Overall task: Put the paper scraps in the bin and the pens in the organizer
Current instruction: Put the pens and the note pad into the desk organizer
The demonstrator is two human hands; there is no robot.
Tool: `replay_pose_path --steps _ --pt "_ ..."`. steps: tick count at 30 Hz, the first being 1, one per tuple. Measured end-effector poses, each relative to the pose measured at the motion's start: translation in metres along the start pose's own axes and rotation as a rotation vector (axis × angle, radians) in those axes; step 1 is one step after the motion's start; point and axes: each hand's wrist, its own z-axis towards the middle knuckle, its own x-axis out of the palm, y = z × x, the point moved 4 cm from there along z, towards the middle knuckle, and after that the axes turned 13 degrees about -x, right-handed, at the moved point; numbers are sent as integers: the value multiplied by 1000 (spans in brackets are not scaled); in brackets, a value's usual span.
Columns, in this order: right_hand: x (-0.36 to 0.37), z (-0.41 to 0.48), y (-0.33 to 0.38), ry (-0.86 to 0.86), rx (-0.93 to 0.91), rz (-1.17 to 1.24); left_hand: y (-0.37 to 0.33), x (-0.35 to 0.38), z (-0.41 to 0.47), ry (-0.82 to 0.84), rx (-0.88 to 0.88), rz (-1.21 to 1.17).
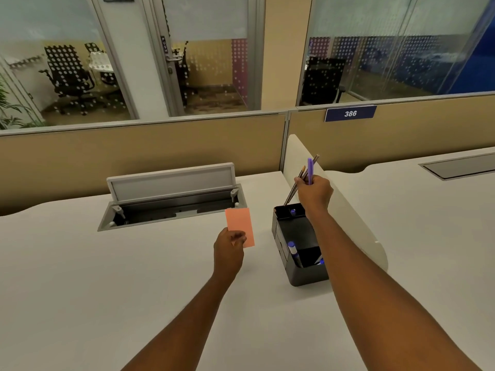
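On the pale surface [80, 277], an open cable hatch [171, 202] lies behind the left hand [229, 249] pinching an orange paper [240, 226], the right hand [314, 194] grips pens [310, 170] over the black organizer [300, 274], and a partition sign [350, 113] reads "386".

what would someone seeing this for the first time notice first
Probably the two outstretched hands at mid-desk: the left hand holds up a salmon-pink paper slip, and the right hand grips a purple pen with some pencils above the far end of a black organizer. Behind the slip, a cable hatch stands open in the desk.
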Motion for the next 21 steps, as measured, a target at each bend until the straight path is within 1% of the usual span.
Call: replay_pose_path --steps 5,12,14,21 --pt "21 -4 -12 63 15 -36 1 0 9 -20 17 -12" --pt "38 -10 -25 185 -12 -175 6 0 16 -44 44 -41" --pt "42 -13 -30 211 -14 -183 8 0 16 -36 42 -51" --pt "48 -21 -43 239 -10 -226 11 0 17 -35 28 -83"
